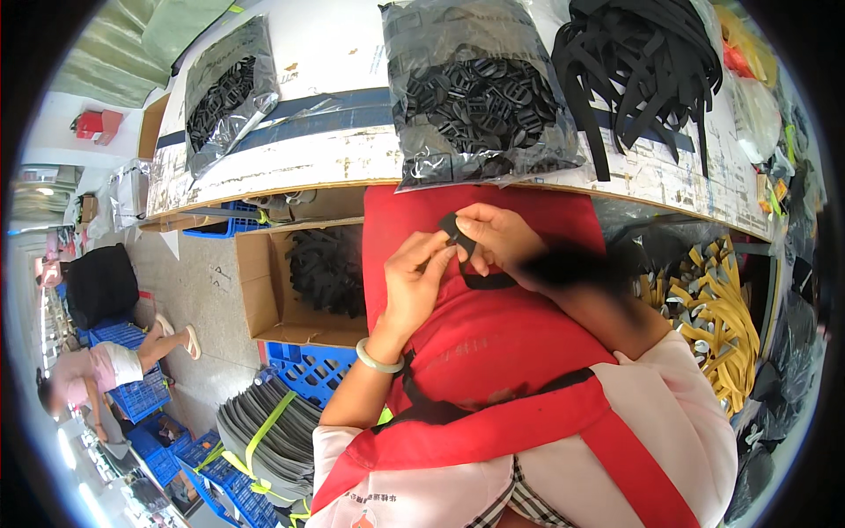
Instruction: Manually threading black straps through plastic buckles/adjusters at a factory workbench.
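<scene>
Both my hands meet above the red apron (493, 334) on my lap, just off the table's near edge. My right hand (500, 234) is closed, pinching a short black webbing strap (489, 282) between thumb and fingers. A loop of the strap hangs below that hand. From the other side my left hand (417, 275) pinches the same strap near its end. Whether a buckle sits between the fingertips is too small to tell. Beyond my hands, a clear plastic bag of black plastic buckles (480, 106) lies on the table.
A second bag of buckles (224, 101) lies left; a pile of black straps (638, 66) hangs over the table (343, 158) at right. Below stand a cardboard box (264, 295) of black straps and yellow straps (722, 317). Blue crates (141, 396) and another person (106, 370) are left.
</scene>
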`<state>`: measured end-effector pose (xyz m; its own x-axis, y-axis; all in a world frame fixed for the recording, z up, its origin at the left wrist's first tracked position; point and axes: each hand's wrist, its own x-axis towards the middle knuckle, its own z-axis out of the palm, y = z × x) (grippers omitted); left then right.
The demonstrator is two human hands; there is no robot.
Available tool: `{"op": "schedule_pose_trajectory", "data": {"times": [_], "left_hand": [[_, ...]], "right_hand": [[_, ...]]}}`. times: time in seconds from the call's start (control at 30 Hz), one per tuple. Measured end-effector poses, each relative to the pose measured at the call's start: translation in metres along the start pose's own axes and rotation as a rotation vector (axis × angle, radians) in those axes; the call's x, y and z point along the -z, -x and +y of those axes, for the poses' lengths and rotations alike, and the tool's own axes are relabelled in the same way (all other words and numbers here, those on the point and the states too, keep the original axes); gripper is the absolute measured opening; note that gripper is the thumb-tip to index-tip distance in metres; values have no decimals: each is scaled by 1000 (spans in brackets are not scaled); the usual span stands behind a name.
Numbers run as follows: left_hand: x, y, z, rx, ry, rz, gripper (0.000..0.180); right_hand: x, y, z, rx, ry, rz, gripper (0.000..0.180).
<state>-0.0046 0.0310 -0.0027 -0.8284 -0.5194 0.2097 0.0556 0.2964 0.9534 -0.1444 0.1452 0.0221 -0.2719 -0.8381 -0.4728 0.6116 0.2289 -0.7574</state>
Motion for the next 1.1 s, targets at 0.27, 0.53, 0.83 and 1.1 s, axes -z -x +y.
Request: {"op": "schedule_pose_trajectory", "data": {"times": [0.27,0.53,0.83,1.1], "left_hand": [[5,-8,7,689,829,117,20],[6,-8,19,513,542,191,19],[9,-2,21,350,426,136,16],[20,7,15,199,335,170,14]], "right_hand": [[-9,9,6,724,655,109,15],[-21,24,-14,231,362,113,13],[-18,10,-6,193,82,77,19],[-18,10,-11,-164,4,-188,30]]}}
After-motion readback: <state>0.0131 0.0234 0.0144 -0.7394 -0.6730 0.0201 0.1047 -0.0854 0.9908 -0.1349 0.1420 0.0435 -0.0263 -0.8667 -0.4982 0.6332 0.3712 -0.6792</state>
